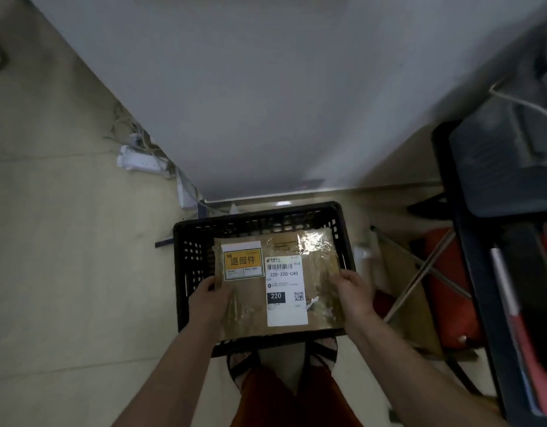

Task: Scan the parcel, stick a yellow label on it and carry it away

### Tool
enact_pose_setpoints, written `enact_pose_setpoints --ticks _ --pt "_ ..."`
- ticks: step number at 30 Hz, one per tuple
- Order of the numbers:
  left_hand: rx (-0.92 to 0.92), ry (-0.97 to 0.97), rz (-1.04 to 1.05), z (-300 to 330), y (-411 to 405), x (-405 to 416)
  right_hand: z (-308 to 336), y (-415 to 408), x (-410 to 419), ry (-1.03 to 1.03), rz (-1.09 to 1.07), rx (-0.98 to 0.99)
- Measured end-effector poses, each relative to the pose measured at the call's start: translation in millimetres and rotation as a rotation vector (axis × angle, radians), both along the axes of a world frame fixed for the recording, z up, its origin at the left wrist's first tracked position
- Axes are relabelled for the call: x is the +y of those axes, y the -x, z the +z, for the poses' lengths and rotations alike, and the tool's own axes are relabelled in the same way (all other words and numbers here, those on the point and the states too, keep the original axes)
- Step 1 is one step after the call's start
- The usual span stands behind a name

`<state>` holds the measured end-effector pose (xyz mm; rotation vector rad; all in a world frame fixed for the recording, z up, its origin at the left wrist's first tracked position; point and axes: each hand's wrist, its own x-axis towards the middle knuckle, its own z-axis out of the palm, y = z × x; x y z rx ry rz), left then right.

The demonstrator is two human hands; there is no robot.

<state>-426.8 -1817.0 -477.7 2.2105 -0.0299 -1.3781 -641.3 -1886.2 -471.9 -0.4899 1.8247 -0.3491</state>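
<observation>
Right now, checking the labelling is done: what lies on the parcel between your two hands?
In the head view, between left hand and right hand, the parcel bears a yellow label and a white shipping label.

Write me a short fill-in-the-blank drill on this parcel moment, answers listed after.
1. The parcel is held by ____ hands, the left hand and the right hand.
2. It is held above a black ____ on the floor.
3. The yellow label sits to the ____ of the white shipping label in the picture.
4. The large white number on the shipping label's dark box reads ____.

Answers: both; crate; left; 220
</observation>
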Motion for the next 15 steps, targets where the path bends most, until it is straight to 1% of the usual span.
enact_pose_setpoints --ticks 3,7,11,13,15 --pt "-0.003 -0.025 0.002 -50 5 -3 -44 2 -7 -0.044 0.006 -0.044" --pt "0.009 -0.031 0.019 -97 7 -11 -90 2 -18 -0.063 0.030 -0.092" --pt "-0.010 -0.010 -0.089 -111 4 -25 -107 -3 -33 -0.101 0.055 -0.117" --pt "0.027 0.022 -0.119 -106 5 -33 -103 -11 -37 -0.133 0.126 -0.122" --pt "0.079 0.039 -0.067 -95 8 -40 -95 -18 -40 -0.174 0.176 -0.176"
